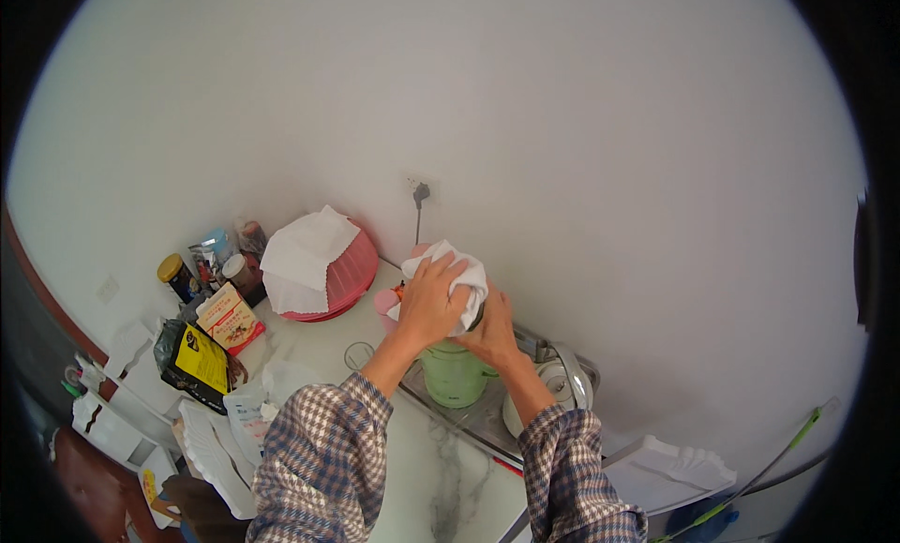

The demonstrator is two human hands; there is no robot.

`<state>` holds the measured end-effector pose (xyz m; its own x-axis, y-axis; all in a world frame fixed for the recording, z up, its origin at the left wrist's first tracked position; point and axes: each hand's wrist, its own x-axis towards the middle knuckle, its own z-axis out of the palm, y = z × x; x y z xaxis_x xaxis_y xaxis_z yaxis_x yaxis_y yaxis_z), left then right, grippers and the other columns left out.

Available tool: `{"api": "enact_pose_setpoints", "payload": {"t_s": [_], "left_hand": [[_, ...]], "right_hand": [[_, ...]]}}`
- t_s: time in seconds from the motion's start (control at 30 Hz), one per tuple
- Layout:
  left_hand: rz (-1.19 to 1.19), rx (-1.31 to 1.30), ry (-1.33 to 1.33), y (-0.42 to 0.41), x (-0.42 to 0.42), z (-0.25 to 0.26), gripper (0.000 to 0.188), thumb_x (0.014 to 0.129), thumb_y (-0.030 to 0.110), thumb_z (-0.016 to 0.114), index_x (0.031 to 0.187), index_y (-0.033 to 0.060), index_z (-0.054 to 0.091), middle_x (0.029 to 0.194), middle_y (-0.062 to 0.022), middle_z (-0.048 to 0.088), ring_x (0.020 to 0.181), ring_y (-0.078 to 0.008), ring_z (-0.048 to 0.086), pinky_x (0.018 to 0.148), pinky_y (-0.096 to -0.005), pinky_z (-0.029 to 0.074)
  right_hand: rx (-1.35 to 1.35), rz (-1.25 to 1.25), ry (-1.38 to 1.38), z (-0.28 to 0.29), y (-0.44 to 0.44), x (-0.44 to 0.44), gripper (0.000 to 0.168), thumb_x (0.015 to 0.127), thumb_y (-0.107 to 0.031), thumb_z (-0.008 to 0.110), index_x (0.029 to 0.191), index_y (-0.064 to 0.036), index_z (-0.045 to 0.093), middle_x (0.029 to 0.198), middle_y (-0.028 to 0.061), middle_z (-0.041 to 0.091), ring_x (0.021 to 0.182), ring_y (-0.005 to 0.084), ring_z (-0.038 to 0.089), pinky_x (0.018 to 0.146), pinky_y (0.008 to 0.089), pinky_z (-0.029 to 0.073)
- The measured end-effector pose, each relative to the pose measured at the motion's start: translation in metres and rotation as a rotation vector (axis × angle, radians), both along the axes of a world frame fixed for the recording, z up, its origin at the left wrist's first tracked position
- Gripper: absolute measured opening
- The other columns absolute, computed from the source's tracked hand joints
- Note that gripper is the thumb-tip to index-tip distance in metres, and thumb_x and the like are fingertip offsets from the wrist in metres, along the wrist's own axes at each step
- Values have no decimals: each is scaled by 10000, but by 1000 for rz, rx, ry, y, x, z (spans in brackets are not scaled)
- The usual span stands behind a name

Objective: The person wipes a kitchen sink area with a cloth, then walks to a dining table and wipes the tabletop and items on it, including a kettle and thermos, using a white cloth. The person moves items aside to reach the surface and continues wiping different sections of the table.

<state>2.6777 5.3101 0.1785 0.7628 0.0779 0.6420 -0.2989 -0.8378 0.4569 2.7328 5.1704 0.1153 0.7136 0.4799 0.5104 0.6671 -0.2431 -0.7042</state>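
Observation:
My left hand (434,300) presses a crumpled white cloth (475,272) with its fingers spread over it. Beside it, my right hand (496,325) is curled around a dark-rimmed thing, mostly hidden under the cloth, above a light green thermos jug (453,378). The jug stands upright on a metal tray (471,430). A metal kettle (559,381) with an arched handle is on the same tray, to the right of the jug. Pink objects (386,304) show behind and left of my left hand.
A red plastic food cover (355,269) under white cloths stands back left on the marble-patterned tabletop (415,465). Jars, a carton (230,318) and a black-yellow package (200,360) are further left. A clear glass (358,356) is near my left wrist. A plug (420,193) sits in the wall.

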Motion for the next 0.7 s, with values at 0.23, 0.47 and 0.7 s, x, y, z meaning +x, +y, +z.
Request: {"api": "enact_pose_setpoints", "payload": {"t_s": [0.23, 0.47, 0.7], "left_hand": [[68, -656, 399, 24, 32, 10, 383, 954, 283, 444, 1072, -24, 640, 1033, -155, 698, 963, -259, 666, 835, -374, 486], [6, -1037, 233, 30, 13, -20, 414, 984, 327, 477, 1131, -28, 634, 1073, -98, 654, 953, -153, 614, 823, -287, 479], [10, 141, -145, 5, -12, -17, 423, 820, 207, 641, 1202, 27, 632, 1340, -157, 553, 1214, -353, 512, 1019, -443, 412]], "right_hand": [[-30, -49, 47, 11, -17, -19, 1120, 570, -381, 883, 1463, -52, 292, 1404, 158, 464, 1316, 347, 425, 1104, 634, 180], [-31, -47, 70, 13, -13, -16, 1126, 579, -404, 875, 1460, -19, 288, 1388, 184, 482, 1311, 368, 432, 1128, 551, 194], [20, -80, 43, 8, -7, -1, 1041, 598, -367, 869, 1447, -71, 343, 1355, 158, 525, 1255, 352, 489, 1043, 527, 288]]}}
